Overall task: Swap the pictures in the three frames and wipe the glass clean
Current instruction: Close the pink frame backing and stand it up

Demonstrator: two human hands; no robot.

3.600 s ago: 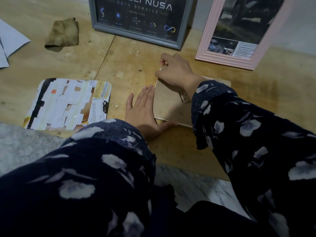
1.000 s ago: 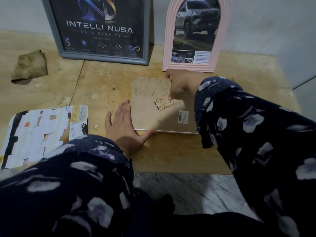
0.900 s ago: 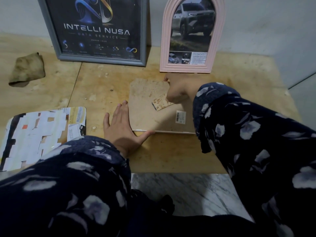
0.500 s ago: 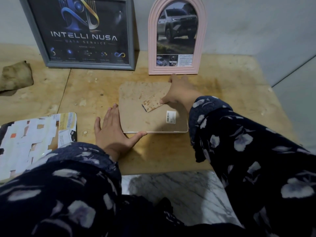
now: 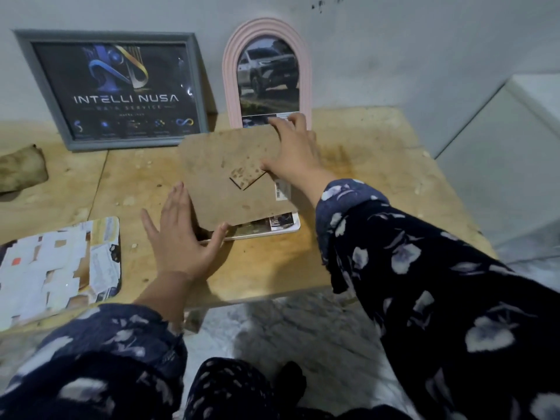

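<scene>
A white frame (image 5: 286, 230) lies face down in the middle of the wooden table (image 5: 378, 183). Its brown backing board (image 5: 218, 177) is lifted and turned askew, and a strip of a picture (image 5: 257, 226) shows under its near edge. My right hand (image 5: 294, 156) grips the board's far right part, fingers over the far edge and thumb by the stand flap (image 5: 245, 175). My left hand (image 5: 181, 234) lies flat at the near left corner, its thumb against the board's edge. A grey frame (image 5: 194, 86) and a pink arched frame (image 5: 230, 71) lean on the wall.
A loose picture (image 5: 54, 265) patched with white paper lies at the table's near left. A brown cloth (image 5: 21, 171) sits at the far left. A white ledge (image 5: 500, 165) runs along the right, and marble floor (image 5: 303, 328) shows below the table's front edge.
The backing board, flat on the frame before, has come up and turned, uncovering the picture beneath. My right hand moved from the stand flap to the board's far right edge.
</scene>
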